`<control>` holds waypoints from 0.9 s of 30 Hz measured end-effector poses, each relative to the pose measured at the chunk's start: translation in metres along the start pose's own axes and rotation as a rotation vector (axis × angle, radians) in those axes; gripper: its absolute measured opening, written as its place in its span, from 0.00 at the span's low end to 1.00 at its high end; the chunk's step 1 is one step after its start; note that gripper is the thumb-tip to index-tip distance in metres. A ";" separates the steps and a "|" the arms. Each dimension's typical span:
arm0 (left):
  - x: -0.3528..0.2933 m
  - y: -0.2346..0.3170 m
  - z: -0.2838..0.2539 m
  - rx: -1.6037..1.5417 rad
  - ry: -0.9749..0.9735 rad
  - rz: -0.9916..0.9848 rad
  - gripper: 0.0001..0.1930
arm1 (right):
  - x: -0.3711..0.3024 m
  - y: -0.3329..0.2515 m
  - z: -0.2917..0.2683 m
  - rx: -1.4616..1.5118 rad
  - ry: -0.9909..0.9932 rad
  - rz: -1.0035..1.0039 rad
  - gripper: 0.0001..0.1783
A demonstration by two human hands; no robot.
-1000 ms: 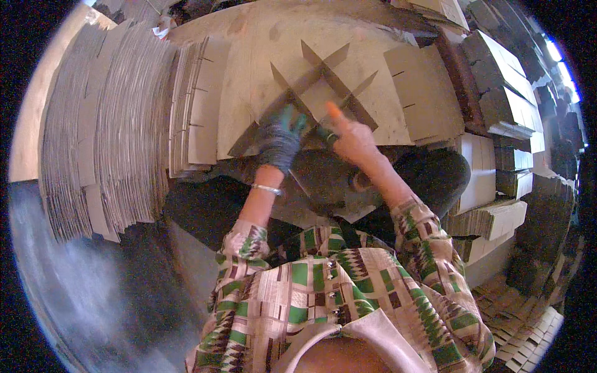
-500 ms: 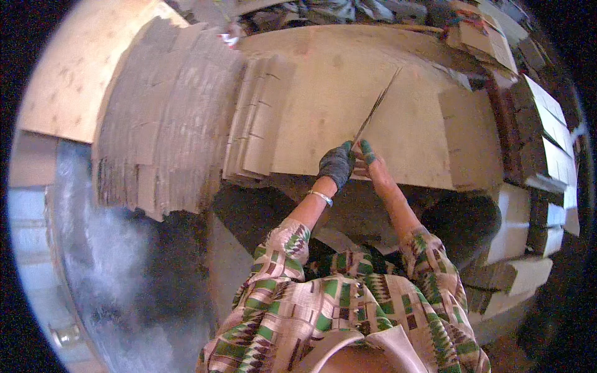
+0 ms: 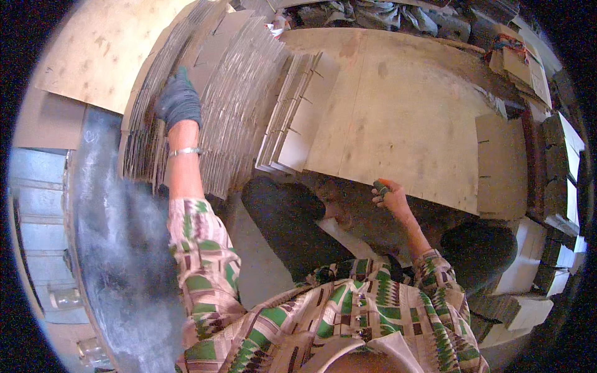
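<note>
My left hand (image 3: 179, 102), in a dark glove, is at a long row of cardboard sheets (image 3: 239, 93) standing on edge. Its fingers are closed around sheet edges where the row parts; the fingertips are partly hidden. My right hand (image 3: 388, 196) hovers by the near edge of the wooden board (image 3: 398, 112), fingers curled, with green coverings on some fingertips. Whatever it may hold is too small to make out. A smaller bunch of slotted cardboard sheets (image 3: 289, 118) leans beside the long row. More slotted cardboard (image 3: 502, 165) lies flat at the board's right end.
Another pale board (image 3: 112, 50) extends at the far left. Stacked cardboard pieces (image 3: 563, 168) line the right side, and a bundle with a coloured tie (image 3: 513, 50) sits at the back right. My dark-clothed leg (image 3: 292, 224) is below the board.
My hands have separated: the left moved to the long cardboard row, the right drew back to the board's edge. The thin pieces held edge-on between them are gone from the hands.
</note>
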State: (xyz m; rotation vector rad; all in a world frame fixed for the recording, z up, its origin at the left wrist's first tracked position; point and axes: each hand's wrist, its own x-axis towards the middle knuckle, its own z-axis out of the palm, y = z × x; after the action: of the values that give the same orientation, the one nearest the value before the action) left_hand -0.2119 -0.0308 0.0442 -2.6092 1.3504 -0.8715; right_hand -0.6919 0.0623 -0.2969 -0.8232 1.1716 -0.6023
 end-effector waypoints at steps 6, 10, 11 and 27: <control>-0.008 -0.008 0.100 -0.074 -0.221 0.117 0.26 | -0.014 -0.011 -0.015 -0.178 0.022 -0.084 0.25; -0.035 0.036 0.071 0.110 -0.064 0.019 0.31 | -0.021 -0.032 -0.071 -0.564 0.145 -0.304 0.27; -0.047 0.048 0.067 0.078 0.040 0.075 0.33 | -0.026 -0.040 -0.086 -0.689 0.293 -0.332 0.30; -0.203 0.108 0.212 -0.635 -0.273 0.126 0.26 | -0.140 -0.127 -0.306 -1.688 1.260 -0.305 0.20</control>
State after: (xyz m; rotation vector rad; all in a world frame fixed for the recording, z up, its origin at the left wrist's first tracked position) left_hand -0.2725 0.0207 -0.2581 -2.8650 1.9162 -0.0483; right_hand -1.0245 0.0246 -0.1663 -2.2053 2.8196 -0.1720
